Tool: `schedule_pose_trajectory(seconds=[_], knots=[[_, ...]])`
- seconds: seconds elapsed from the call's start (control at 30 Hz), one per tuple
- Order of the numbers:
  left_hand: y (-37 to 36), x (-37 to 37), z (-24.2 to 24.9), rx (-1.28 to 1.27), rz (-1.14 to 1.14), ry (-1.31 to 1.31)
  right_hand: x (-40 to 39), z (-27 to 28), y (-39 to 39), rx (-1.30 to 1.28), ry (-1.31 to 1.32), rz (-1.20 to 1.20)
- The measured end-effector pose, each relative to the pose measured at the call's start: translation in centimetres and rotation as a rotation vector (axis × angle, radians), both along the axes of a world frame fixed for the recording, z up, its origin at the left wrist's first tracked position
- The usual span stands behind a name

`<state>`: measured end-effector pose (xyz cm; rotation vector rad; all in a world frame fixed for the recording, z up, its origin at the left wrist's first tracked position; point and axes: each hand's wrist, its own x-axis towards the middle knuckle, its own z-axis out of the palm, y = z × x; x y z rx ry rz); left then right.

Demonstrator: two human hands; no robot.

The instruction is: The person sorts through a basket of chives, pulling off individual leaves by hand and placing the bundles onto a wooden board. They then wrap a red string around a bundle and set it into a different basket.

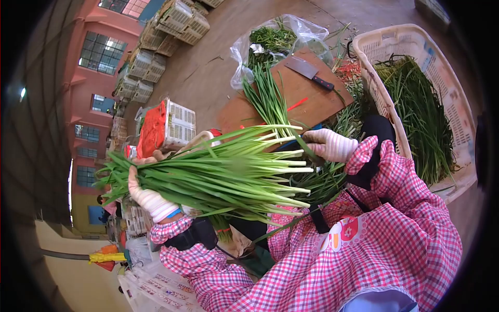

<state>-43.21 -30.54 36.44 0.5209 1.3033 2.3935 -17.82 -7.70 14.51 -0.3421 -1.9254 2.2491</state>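
My left hand [148,196], in a white knit glove, grips a thick bunch of green onions [223,174] around its leafy middle. The bunch lies level across my lap with its pale stalk ends pointing right. My right hand [330,144], also gloved, pinches a single green leaf at the stalk ends of the bunch. Both arms wear red-and-white checked sleeves.
A wooden cutting board [304,101] lies on the floor ahead with a cleaver [309,72] and loose green onions [267,96] on it. A clear plastic bag of greens [275,36] sits behind. A white plastic basket [457,104] with greens stands right. Stacked crates [171,26] stand far left.
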Motion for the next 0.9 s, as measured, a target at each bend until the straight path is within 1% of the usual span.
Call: schedule_pose_trajectory(seconds=[0.03, 0.07, 0.1, 0.17, 0.23, 0.3, 0.33, 0.37, 0.43, 0.47, 0.5, 0.53, 0.57, 0.63, 0.7, 0.77, 0.83, 0.9], knots=[[0.0, -1.0, -0.9, 0.013, -0.022, 0.011, 0.5, -0.2, 0.1, -0.002, 0.018, -0.012], [1.1, -0.1, -1.0, 0.065, 0.013, -0.118, 1.0, -0.1, 0.3, 0.023, -0.015, 0.012], [2.1, 0.1, -1.5, 0.018, 0.149, -0.106, 1.4, -0.7, 0.4, 0.023, -0.016, 0.012], [2.5, -1.2, -2.6, 0.04, 0.079, -0.159, 2.1, -1.7, 0.5, 0.072, -0.006, -0.021], [3.0, -2.0, -3.8, 0.04, 0.052, -0.137, 3.2, -1.5, 0.4, 0.028, -0.035, -0.069], [3.4, -2.7, -4.5, 0.018, 0.106, -0.155, 4.7, -1.5, 0.8, 0.099, -0.018, -0.14], [3.5, -2.7, -4.4, 0.025, 0.141, -0.216, 5.6, -2.0, 1.2, 0.048, -0.089, -0.125], [3.1, -3.0, -4.2, 0.057, 0.135, -0.223, 6.6, -1.0, 1.4, 0.286, -0.147, -0.188], [0.1, -6.0, -5.1, 0.105, 0.128, -0.096, 9.1, -2.9, 1.8, 0.006, -0.259, -0.366], [-0.2, -3.8, -3.8, -0.011, 0.096, -0.114, 10.7, -3.7, 2.3, 0.361, -0.238, -0.284], [-0.6, -4.8, -4.3, -0.01, 0.295, -0.067, 12.0, -4.1, 2.4, 0.705, -0.213, -0.198], [-0.5, -4.5, -4.3, -0.009, 0.408, -0.065, 12.6, -3.6, 2.1, 1.012, -0.248, -0.092], [-0.3, -4.3, -4.2, -0.009, 0.519, -0.062, 12.6, -2.4, 1.5, 1.003, -0.248, -0.095], [-0.9, -5.1, -4.8, 0.006, 0.534, -0.073, 11.0, 0.8, 0.2, 1.361, 0.103, -0.153], [-1.7, -6.0, -5.6, 0.026, 0.553, -0.085, 9.3, 1.6, -1.8, 1.068, 0.109, -0.177], [-2.2, -6.8, -6.2, 0.01, 0.599, -0.057, 7.1, 3.0, -3.6, 0.87, 0.136, -0.17], [-2.5, -6.7, -6.6, 0.038, 0.585, -0.066, 4.1, 2.7, -5.4, 0.845, 0.234, -0.212], [-2.7, -6.6, -6.9, 0.062, 0.552, -0.096, 1.4, 2.9, -7.0, 0.866, 0.179, -0.187]])
